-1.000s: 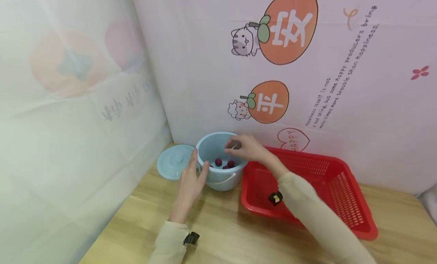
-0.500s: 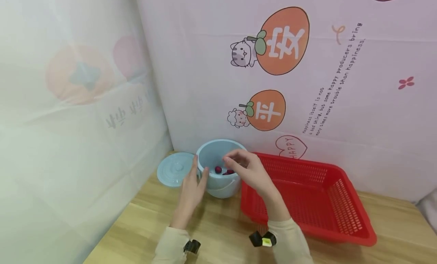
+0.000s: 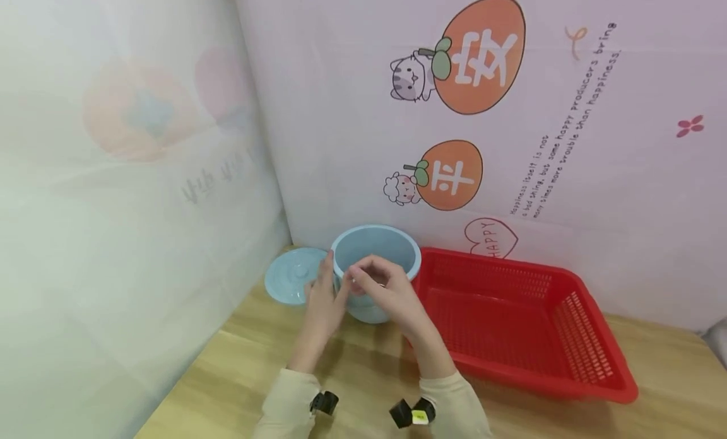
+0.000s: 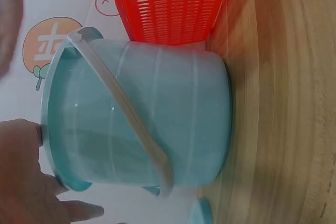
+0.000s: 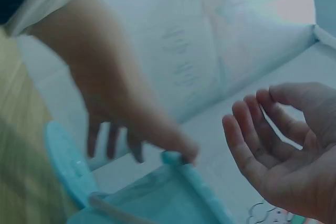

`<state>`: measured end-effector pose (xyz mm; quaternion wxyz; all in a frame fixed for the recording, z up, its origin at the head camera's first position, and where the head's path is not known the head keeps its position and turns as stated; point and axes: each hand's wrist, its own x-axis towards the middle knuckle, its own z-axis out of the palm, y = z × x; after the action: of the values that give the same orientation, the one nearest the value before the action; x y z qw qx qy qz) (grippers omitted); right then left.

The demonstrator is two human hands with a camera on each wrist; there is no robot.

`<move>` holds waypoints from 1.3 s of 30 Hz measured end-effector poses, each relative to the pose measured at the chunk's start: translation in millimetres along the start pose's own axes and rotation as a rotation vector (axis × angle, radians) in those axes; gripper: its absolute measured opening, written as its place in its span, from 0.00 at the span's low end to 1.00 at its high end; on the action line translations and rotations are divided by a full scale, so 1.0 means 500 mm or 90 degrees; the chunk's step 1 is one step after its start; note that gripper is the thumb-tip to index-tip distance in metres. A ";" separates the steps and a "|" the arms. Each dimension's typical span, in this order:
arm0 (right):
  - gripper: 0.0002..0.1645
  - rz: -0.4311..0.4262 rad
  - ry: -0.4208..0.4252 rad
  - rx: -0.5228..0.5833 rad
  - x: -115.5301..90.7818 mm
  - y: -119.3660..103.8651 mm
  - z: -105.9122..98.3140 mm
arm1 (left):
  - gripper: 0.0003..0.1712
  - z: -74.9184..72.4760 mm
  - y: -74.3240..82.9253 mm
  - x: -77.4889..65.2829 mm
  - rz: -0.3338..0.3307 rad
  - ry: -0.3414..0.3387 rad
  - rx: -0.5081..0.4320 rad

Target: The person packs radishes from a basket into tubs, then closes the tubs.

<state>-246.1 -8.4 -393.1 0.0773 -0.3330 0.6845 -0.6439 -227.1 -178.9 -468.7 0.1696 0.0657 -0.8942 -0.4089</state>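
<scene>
My left hand (image 3: 325,303) grips the near-left rim of a light blue bucket (image 3: 366,313), its thumb hooked over the edge and its other fingers outside. In the left wrist view the bucket (image 4: 157,108) stands upright, its pale handle (image 4: 126,106) folded down along the side. My right hand (image 3: 386,291) hovers over the bucket's near rim, close to the left thumb. Its fingers (image 5: 247,145) are loosely bent toward the thumb, with nothing visible between them in the right wrist view. The dark red fruits inside the bucket are hidden behind this hand.
A round light blue lid (image 3: 295,272) lies on the wooden table (image 3: 227,369) left of the bucket. Close on the right stands a red perforated basket (image 3: 505,338). A printed cloth wall (image 3: 335,111) rises behind, and another (image 3: 113,256) stands at the left.
My right hand has moved left and nearer, from over the bucket's right side to its near rim beside the left hand. It now covers the fruits. The left hand stays at the rim.
</scene>
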 end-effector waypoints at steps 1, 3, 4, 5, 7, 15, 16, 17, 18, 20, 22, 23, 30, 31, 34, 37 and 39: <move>0.13 0.002 0.008 -0.003 0.005 0.007 0.009 | 0.45 -0.002 -0.001 0.001 0.011 0.005 0.008; 0.13 0.003 0.020 -0.016 0.013 0.021 0.026 | 0.41 -0.008 -0.004 0.005 0.018 0.009 0.013; 0.14 0.003 0.025 -0.025 0.014 0.027 0.034 | 0.39 -0.012 -0.007 0.006 0.017 0.010 0.013; 0.14 0.002 0.030 -0.027 0.016 0.033 0.043 | 0.37 -0.016 -0.012 0.008 0.017 0.014 0.012; 0.15 0.001 0.047 -0.050 0.014 0.042 0.062 | 0.35 -0.028 -0.028 0.013 0.001 0.024 0.000; 0.29 0.022 0.018 -0.206 0.000 0.112 0.197 | 0.42 -0.114 -0.172 0.033 -0.118 0.035 0.051; 0.34 0.035 -0.001 -0.232 0.001 0.130 0.211 | 0.43 -0.124 -0.189 0.037 -0.127 0.028 0.069; 0.38 0.044 -0.013 -0.260 0.006 0.149 0.222 | 0.43 -0.133 -0.204 0.044 -0.136 0.019 0.081; 0.41 0.048 -0.016 -0.280 0.014 0.167 0.230 | 0.43 -0.142 -0.216 0.051 -0.139 0.015 0.091; 0.44 0.063 0.003 -0.307 0.038 0.198 0.239 | 0.43 -0.160 -0.231 0.068 -0.136 0.012 0.098; 0.45 0.059 0.037 -0.325 0.072 0.221 0.243 | 0.43 -0.175 -0.240 0.088 -0.124 0.018 0.093; 0.44 0.056 0.051 -0.336 0.090 0.229 0.244 | 0.44 -0.182 -0.243 0.097 -0.119 0.015 0.090; 0.41 0.139 0.030 -0.373 0.194 0.259 0.259 | 0.48 -0.177 -0.288 0.153 -0.156 -0.093 0.092; 0.42 0.163 0.027 -0.368 0.203 0.266 0.263 | 0.48 -0.172 -0.299 0.157 -0.166 -0.098 0.089; 0.47 0.214 0.036 -0.358 0.226 0.288 0.275 | 0.46 -0.163 -0.327 0.163 -0.189 -0.067 0.071; 0.51 0.249 0.077 -0.353 0.241 0.314 0.284 | 0.47 -0.149 -0.348 0.170 -0.197 -0.022 0.054; 0.51 0.268 0.117 -0.347 0.246 0.331 0.286 | 0.46 -0.136 -0.355 0.172 -0.189 -0.020 0.054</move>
<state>-322.6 -204.0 -530.5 0.0547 -0.1338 0.8888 -0.4349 -286.8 -365.8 -539.4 0.0902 0.1975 -0.8937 -0.3926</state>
